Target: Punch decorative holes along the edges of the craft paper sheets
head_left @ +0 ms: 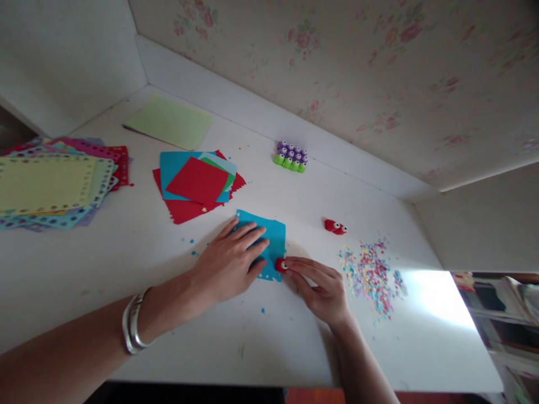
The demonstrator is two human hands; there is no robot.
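A blue sheet of paper (275,238) lies on the white table, with small punched holes along its lower edge. My left hand (231,261) rests on it with the fingers spread, pressing it flat. At the sheet's lower right edge, the fingers of my right hand (318,283) close on a small red craft punch (279,265) with a white round button. Tiny blue cut-outs are scattered to the left of the sheet and below it. Two more red punches (335,226) stand side by side to the right.
Purple and green punches (291,157) sit in rows near the wall. Red, blue and green papers (197,182) overlap left of centre. Punched sheets (50,182) are stacked far left, behind which lies pale green paper (170,122). Colourful confetti (374,275) covers a patch at right.
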